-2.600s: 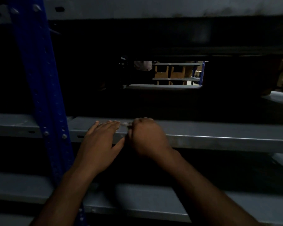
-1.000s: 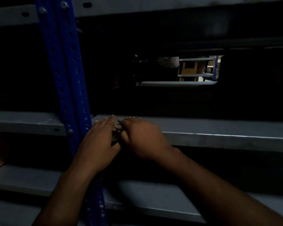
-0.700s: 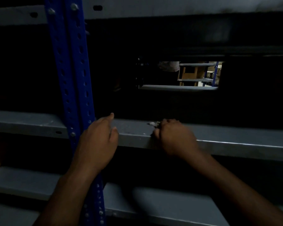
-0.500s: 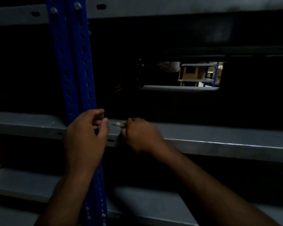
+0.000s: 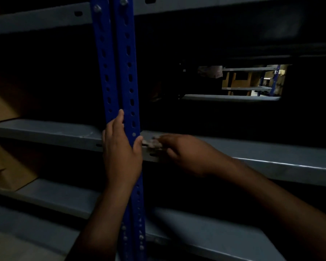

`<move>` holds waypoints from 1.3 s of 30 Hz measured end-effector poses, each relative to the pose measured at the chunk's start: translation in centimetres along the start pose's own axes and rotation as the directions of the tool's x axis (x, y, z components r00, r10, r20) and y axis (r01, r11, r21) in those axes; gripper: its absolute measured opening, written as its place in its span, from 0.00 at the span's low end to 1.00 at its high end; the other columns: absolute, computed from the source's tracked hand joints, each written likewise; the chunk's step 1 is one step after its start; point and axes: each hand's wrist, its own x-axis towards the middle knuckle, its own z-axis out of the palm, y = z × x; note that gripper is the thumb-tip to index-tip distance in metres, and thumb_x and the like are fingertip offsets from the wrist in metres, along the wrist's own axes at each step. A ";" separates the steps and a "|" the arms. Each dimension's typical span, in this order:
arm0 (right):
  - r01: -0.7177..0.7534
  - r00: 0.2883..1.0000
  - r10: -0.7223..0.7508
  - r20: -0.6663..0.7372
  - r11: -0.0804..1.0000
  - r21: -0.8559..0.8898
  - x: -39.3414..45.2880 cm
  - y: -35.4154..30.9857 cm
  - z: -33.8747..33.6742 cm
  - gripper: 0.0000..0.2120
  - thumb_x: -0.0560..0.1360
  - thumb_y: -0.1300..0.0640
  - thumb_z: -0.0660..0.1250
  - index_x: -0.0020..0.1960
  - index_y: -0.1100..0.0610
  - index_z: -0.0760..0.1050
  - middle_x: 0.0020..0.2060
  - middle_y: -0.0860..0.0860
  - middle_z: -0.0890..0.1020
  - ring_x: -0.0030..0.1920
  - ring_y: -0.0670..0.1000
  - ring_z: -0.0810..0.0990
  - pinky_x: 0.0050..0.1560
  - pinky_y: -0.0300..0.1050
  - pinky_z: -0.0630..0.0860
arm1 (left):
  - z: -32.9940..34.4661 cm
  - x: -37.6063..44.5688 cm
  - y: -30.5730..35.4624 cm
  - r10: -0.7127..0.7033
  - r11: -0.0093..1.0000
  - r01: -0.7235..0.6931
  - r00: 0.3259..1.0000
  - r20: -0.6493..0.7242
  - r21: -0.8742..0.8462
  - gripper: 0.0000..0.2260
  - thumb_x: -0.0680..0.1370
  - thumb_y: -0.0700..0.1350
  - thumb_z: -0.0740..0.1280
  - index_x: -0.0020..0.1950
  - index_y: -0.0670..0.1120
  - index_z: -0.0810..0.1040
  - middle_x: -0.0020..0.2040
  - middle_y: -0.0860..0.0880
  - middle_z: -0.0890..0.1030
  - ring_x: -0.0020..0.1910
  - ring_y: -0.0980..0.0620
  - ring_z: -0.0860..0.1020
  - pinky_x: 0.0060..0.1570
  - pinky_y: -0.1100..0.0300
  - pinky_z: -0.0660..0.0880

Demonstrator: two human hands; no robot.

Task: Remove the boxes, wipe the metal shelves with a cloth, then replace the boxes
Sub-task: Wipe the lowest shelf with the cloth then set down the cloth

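Your left hand [image 5: 121,147] sits just left of centre in the frame, wrapped around the blue upright [image 5: 119,72]: the fingers lie up along its front face and the thumb hooks round its right edge, right at the level of the middle shelf [image 5: 252,153]. Your right hand [image 5: 188,153] is beside it, at centre, fingers curled over a small pale cloth [image 5: 153,143] and pressing it onto the front lip of that grey shelf, just right of the post. The cloth is mostly hidden under your fingers; only a crumpled light scrap shows between the two hands, nearly touching your left thumb.

Both forearms come up from the bottom edge, the right one crossing the lower right of the frame and covering part of the lower shelf [image 5: 205,234] below.

The blue upright is a pair of perforated posts running from top to bottom, left of centre, and it splits the middle shelf into two bays. The upper shelf [image 5: 36,18] crosses the top of the frame. At the far left edge, brown cardboard boxes [image 5: 2,166] stand on the shelves, one above the middle shelf and one beneath it, well apart from your hands.

Behind the shelf the bay is very dark. In the upper right a lit opening shows a far rack [image 5: 252,87] with grey shelves, another blue post and brown boxes; detail there is too small to make out.
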 end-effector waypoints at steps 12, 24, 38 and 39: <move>-0.242 0.961 0.244 0.132 0.970 -0.029 6.6 -0.4 1.3 0.16 0.81 0.54 0.59 0.62 0.62 0.75 0.62 0.60 0.79 0.60 0.58 0.79 0.56 0.48 0.73 | 0.4 -0.4 1.8 -0.114 0.986 0.122 0.991 0.070 -0.117 0.27 0.83 0.51 0.57 0.80 0.52 0.51 0.79 0.51 0.58 0.75 0.53 0.59 0.68 0.63 0.58; -0.092 0.958 0.007 -0.287 0.955 -0.283 -1.0 -2.9 4.5 0.19 0.75 0.56 0.50 0.59 0.58 0.74 0.51 0.58 0.79 0.51 0.60 0.78 0.58 0.57 0.73 | 0.8 -1.0 3.2 -0.217 0.944 0.249 0.963 0.161 -0.216 0.35 0.75 0.67 0.45 0.80 0.56 0.44 0.81 0.51 0.46 0.77 0.56 0.49 0.66 0.65 0.46; -0.572 0.617 0.274 -0.738 0.800 -0.182 -18.5 9.7 0.7 0.23 0.70 0.63 0.55 0.64 0.64 0.68 0.55 0.66 0.74 0.59 0.64 0.68 0.69 0.62 0.61 | 1.5 -1.4 2.7 -0.136 0.980 0.154 0.981 0.136 -0.126 0.35 0.79 0.63 0.51 0.80 0.53 0.38 0.80 0.52 0.43 0.78 0.49 0.52 0.68 0.59 0.53; -0.617 0.557 0.325 -0.764 0.778 -0.119 -17.7 9.1 1.2 0.19 0.72 0.61 0.56 0.62 0.64 0.69 0.55 0.66 0.73 0.59 0.65 0.68 0.68 0.63 0.61 | 1.4 -1.4 2.7 -0.137 0.979 0.154 0.982 0.134 -0.132 0.35 0.79 0.63 0.51 0.80 0.53 0.39 0.80 0.52 0.43 0.78 0.50 0.53 0.68 0.60 0.53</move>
